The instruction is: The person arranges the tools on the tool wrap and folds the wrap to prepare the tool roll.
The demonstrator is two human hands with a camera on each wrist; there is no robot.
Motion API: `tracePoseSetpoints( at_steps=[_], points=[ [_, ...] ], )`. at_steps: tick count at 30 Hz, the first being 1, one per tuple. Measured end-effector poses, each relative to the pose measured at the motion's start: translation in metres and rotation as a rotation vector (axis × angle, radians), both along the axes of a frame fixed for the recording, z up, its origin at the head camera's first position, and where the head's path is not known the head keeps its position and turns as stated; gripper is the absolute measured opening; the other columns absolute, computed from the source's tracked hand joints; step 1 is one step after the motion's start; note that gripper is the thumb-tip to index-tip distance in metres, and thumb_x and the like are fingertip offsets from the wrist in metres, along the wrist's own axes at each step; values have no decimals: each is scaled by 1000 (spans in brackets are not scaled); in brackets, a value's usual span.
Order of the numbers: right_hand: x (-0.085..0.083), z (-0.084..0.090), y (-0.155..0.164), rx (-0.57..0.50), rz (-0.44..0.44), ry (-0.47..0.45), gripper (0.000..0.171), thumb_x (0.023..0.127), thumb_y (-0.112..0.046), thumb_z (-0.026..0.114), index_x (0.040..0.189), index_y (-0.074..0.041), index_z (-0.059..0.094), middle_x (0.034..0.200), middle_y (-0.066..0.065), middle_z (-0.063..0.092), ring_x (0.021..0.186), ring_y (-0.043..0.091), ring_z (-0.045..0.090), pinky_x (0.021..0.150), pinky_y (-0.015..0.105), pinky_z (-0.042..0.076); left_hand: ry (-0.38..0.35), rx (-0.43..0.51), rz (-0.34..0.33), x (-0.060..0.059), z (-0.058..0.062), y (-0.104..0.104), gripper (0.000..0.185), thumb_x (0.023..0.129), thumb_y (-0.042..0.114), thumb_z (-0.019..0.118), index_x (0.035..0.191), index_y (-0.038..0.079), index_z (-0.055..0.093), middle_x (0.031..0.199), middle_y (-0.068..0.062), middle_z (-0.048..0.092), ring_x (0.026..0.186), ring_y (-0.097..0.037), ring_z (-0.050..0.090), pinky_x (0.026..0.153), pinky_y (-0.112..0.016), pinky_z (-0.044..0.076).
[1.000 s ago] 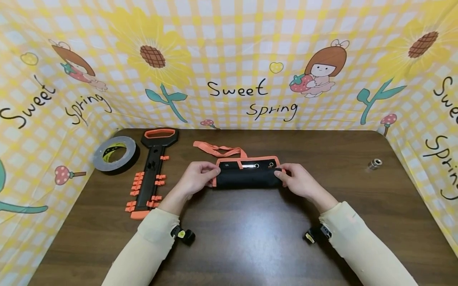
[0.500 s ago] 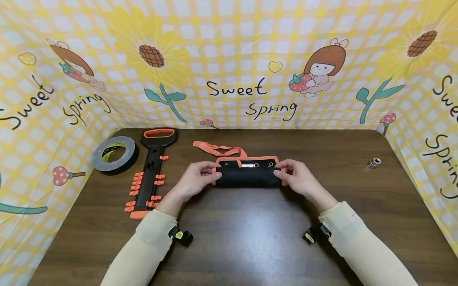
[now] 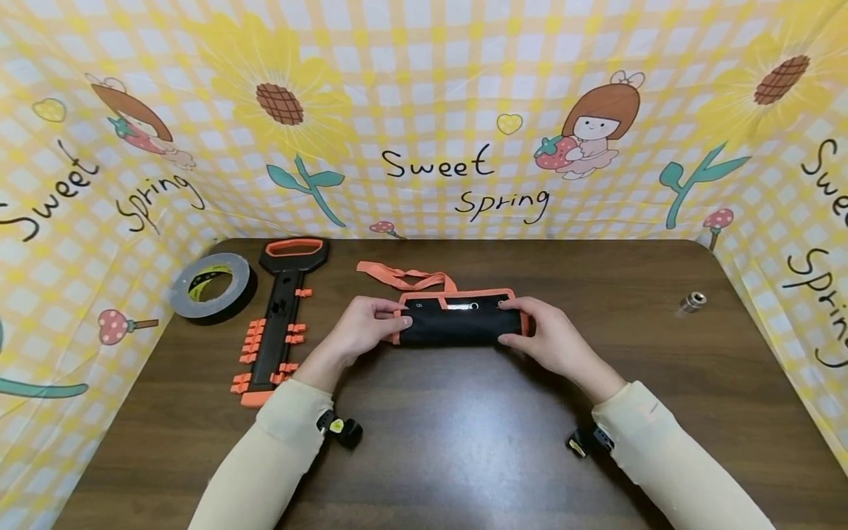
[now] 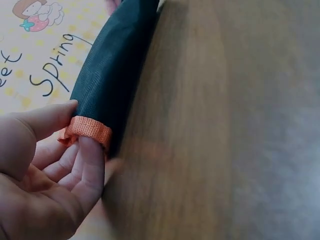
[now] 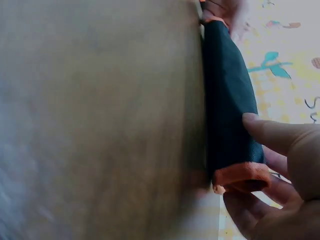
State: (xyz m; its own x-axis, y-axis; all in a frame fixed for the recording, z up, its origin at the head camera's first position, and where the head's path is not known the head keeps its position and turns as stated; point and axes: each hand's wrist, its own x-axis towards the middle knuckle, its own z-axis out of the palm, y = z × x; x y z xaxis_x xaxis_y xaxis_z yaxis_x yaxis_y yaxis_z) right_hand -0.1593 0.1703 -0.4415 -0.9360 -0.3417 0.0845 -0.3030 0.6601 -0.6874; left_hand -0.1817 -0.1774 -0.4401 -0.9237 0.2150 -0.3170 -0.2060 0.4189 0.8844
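A black fabric tool roll [image 3: 457,327] with orange trim lies across the middle of the brown table [image 3: 464,442], rolled up most of the way. Its flat far edge with metal eyelets [image 3: 473,305] still shows. My left hand [image 3: 391,322] pinches the roll's left end, thumb on top and fingers under the orange edge [image 4: 90,131]. Over the right end my right hand [image 3: 520,324] curls, thumb on the black cloth [image 5: 227,110] and fingers under the orange hem [image 5: 242,176]. In the left wrist view the roll [image 4: 112,65] runs away from my left hand [image 4: 75,132].
An orange strap [image 3: 404,276] trails from the roll toward the back left. A black and orange socket rail [image 3: 278,316] and a roll of grey tape [image 3: 213,285] lie at the left. A small metal socket [image 3: 693,301] stands at the far right. Printed cloth walls surround the table.
Both hands have turned the roll further away from me, so less of the flat eyelet edge shows. My right hand has shifted up over the roll's right end.
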Motion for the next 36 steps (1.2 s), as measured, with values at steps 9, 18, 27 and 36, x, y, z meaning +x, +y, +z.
tracePoseSetpoints(
  at_steps=[9,18,27,36],
  points=[
    [-6,1,-1,16,76,22,52,92,-18,87,140,-6,70,82,2,55,65,11,44,66,28,39,88,-124,-40,2,-1,-1,40,103,21,76,137,1,71,107,-10,73,91,-17,67,78,-28,54],
    [-14,5,1,21,116,-38,51,98,-21,82,143,-4,68,76,1,52,61,13,43,63,28,39,438,-201,-227,5,-17,-13,51,95,27,85,142,15,70,140,-8,65,126,-29,62,111,-50,50],
    [-15,8,0,37,122,-66,52,100,-21,79,147,-1,65,73,0,53,59,12,45,64,28,41,502,-241,-356,9,-9,-13,62,95,15,83,152,13,59,150,-13,61,137,-36,59,115,-62,47],
    [-20,9,2,58,140,-96,52,104,-20,73,150,0,61,131,24,72,119,37,67,109,54,51,488,-262,-329,4,-7,-12,59,98,17,81,152,11,59,153,-13,62,141,-34,60,118,-55,47]
  ],
)
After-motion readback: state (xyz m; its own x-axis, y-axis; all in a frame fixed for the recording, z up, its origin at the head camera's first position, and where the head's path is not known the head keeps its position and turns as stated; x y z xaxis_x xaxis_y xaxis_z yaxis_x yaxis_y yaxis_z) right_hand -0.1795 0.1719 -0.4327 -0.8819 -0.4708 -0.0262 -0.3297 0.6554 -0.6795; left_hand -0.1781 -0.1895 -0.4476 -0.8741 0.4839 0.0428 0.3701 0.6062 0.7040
